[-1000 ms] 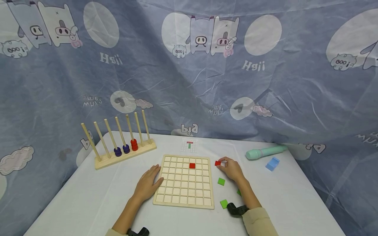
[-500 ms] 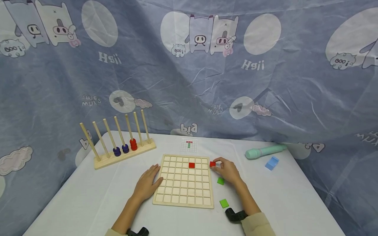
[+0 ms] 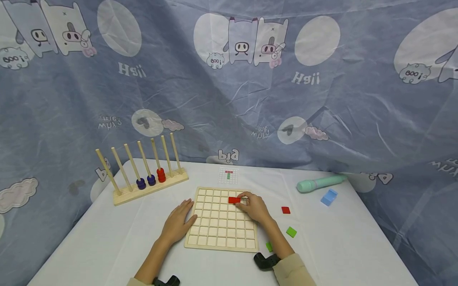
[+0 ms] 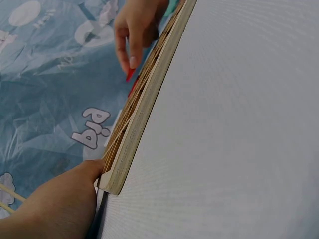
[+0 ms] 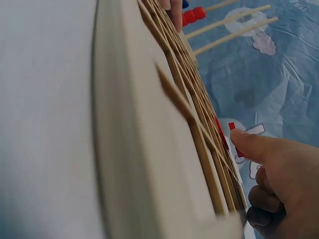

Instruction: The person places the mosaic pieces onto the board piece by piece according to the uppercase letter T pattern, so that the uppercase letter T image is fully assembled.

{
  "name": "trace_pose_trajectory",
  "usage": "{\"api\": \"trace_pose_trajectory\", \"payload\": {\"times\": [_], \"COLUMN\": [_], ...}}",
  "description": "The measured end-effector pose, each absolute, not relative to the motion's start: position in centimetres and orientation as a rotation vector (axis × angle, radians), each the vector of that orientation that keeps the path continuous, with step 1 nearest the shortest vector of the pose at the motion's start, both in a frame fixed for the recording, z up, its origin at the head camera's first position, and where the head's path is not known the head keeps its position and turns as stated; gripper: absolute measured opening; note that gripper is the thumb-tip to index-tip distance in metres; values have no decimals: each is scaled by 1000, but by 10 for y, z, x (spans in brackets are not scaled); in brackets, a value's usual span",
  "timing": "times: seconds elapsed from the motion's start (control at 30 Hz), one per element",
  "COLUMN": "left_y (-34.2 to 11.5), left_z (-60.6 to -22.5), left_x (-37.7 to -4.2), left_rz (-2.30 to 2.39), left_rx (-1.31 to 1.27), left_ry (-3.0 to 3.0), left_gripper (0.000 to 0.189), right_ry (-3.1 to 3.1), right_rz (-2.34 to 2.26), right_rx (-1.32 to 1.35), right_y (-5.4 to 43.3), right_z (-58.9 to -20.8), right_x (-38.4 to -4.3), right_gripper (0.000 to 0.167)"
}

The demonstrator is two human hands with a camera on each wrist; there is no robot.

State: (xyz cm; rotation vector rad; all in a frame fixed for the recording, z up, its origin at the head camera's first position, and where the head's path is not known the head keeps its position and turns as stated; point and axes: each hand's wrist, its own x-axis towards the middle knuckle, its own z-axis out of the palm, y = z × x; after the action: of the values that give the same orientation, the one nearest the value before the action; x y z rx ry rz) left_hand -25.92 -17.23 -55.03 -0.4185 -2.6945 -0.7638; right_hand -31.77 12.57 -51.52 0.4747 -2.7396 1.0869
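Note:
My right hand [image 3: 255, 207] pinches a small square red tile [image 4: 130, 74] between thumb and fingers, over the upper right part of the wooden grid board [image 3: 222, 249]. In the left wrist view the held tile is tilted and slightly above the board. Right beside it, another red tile [image 4: 133, 86] sits in a cell of the board. My left hand [image 3: 176, 224] rests along the board's left edge, fingers extended and thumb on the rim. To the right of the board lie a loose red tile [image 3: 286, 210] and a green tile [image 3: 291, 232]; another green tile [image 3: 269, 247] is partly hidden by my right arm.
A small pattern card [image 3: 228, 175] with a red and green T lies behind the board. At the back left stands a peg rack [image 3: 152, 186] with blue and red beads. A mint-green cylinder [image 3: 320, 183] and a blue block [image 3: 329, 197] lie at the back right.
My right hand has carried the red tile leftward from the table beside the board to above its grid. The loose red tile has come into view. My left hand has stayed put.

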Motion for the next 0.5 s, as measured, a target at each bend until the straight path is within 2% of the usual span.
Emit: {"api": "trace_pose_trajectory", "payload": {"times": [0.5], "left_y": [-172], "left_z": [-552], "left_x": [-260], "left_rz": [-768], "left_rx": [-401], "left_ry": [-2692], "left_gripper": [56], "right_ry": [-2735], "right_rz": [1039], "right_rx": [512], "right_y": [87], "right_z": [-519], "right_x": [-328], "right_gripper": [31]}}
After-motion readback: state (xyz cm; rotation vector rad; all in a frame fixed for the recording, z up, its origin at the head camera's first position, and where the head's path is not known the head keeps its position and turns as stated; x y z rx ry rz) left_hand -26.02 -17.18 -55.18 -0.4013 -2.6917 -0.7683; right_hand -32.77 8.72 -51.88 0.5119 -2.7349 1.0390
